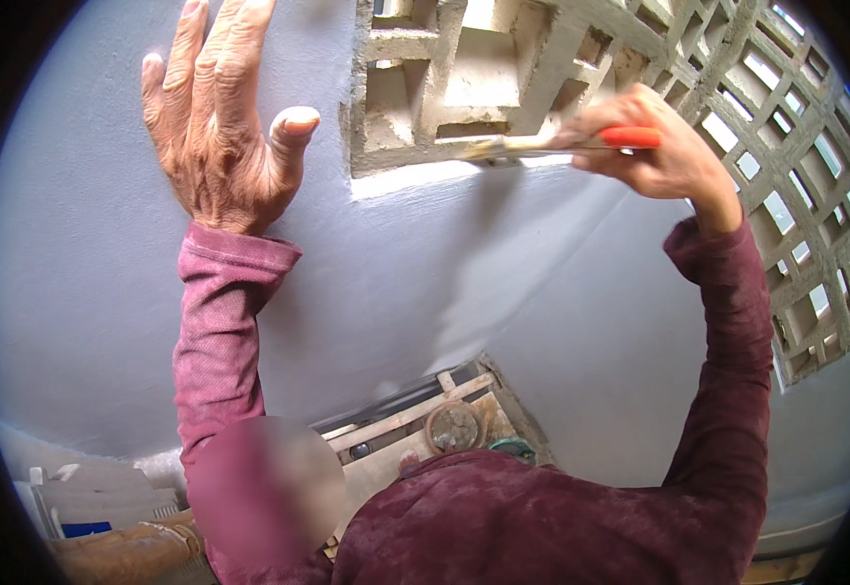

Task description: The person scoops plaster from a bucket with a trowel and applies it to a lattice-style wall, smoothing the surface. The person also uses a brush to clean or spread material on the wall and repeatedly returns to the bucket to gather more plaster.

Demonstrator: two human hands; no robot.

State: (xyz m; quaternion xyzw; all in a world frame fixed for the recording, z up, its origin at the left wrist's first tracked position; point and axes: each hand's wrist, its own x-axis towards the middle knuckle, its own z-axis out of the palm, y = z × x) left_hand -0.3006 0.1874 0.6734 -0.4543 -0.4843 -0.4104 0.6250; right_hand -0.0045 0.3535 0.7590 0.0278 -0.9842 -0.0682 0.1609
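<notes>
My right hand (630,141) is closed around a paintbrush (532,145) with an orange-red handle end. Its pale bristles lie along the lower edge of the concrete lattice block (415,146), by a white painted strip (410,181); whether they touch the surface is hard to tell. My left hand (225,127) is spread with fingers pointing up, against the pale grey-blue wall (367,292) left of the lattice. Nothing is in it. The right hand is slightly smeared by motion.
More lattice openings (766,146) continue along the right wall. Below stand wooden planks (410,419) with a round, dirty bucket (454,427) and a green container (514,448). At the lower left lie a grey-white slab-like object (103,497) and a brown cylindrical piece (128,554).
</notes>
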